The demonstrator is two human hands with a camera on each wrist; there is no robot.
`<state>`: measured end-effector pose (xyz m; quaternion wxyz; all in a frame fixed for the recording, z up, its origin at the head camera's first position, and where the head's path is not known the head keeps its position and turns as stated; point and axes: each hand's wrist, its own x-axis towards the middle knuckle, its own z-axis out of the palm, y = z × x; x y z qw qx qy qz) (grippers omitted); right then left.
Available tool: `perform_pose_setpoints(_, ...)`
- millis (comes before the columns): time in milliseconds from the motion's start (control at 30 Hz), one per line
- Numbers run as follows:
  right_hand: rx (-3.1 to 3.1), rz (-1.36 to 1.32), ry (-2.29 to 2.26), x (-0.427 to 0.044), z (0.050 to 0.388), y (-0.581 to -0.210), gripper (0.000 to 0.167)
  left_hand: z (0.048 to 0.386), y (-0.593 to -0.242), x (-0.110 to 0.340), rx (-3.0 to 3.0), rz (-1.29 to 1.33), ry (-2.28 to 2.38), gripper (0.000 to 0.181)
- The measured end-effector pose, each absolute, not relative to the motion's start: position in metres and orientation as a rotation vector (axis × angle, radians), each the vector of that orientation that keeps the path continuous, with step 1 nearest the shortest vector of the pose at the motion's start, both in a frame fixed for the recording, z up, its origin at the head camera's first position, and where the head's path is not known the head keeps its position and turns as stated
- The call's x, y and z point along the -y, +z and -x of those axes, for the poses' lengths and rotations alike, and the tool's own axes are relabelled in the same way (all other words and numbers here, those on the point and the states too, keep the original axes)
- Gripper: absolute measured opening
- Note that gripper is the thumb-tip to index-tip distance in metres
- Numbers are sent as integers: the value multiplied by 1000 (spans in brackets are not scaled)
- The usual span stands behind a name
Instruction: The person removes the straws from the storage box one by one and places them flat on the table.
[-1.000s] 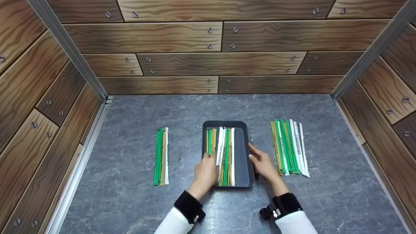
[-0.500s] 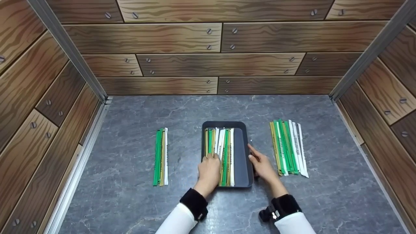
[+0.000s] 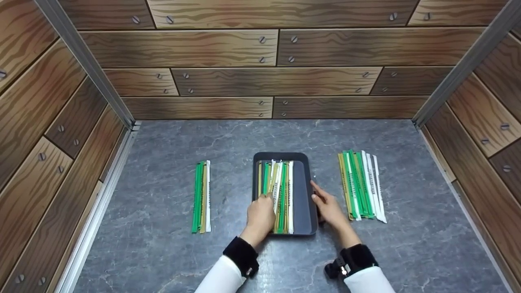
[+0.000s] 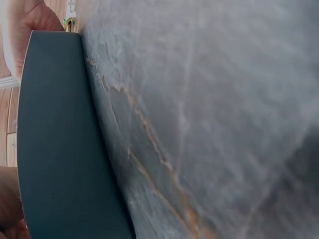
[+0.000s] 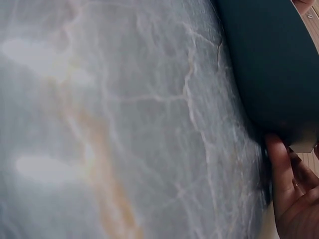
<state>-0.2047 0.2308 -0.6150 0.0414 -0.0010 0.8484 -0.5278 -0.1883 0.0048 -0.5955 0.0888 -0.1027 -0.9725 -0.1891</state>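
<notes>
In the head view, a dark tray (image 3: pixel 303 203) holds upright rows of green, gold and white stick packets (image 3: pixel 282 199). My left hand (image 3: pixel 260 215) is inside its left half, fingers curled down and pinching packets; the fingertips and packets' lower ends are hidden. At the right wall, my right hand (image 3: pixel 331 209) grips the tray, thumb on the rim and index finger stretched along the side. The left wrist view shows the tray's outer wall (image 4: pixel 65 139). From the right wrist, the fingers (image 5: pixel 281 169) of my right hand touch the tray (image 5: pixel 274 64) near its edge.
A narrow bundle of green, gold and white packets (image 3: pixel 201 197) lies left of the tray. A wider, slightly fanned bundle (image 3: pixel 360 185) lies to the right, beyond my right hand. Wood-patterned walls (image 3: pixel 228 81) enclose the grey marbled surface (image 3: pixel 154 195) at the back and sides.
My left hand has moved slightly right from a second ago, and the packets at its fingers have shifted and spread within the tray. My right hand stays at the tray's side.
</notes>
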Motion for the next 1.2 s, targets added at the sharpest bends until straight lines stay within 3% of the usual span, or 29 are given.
perform_pose_setpoints(333, -2497, -60, -1674, -230, 205, -614, 48, 186, -585, 1, 2899, 262, -696, 17)
perform_pose_setpoints(667, -2395, -96, -1703, -231, 205, -612, 50, 175, -569, 21, 2777, 161, -733, 28)
perform_pose_setpoints(1200, -2372, -147, -1751, -232, 206, -615, 50, 171, -570, 108, 2606, -126, -942, 30)
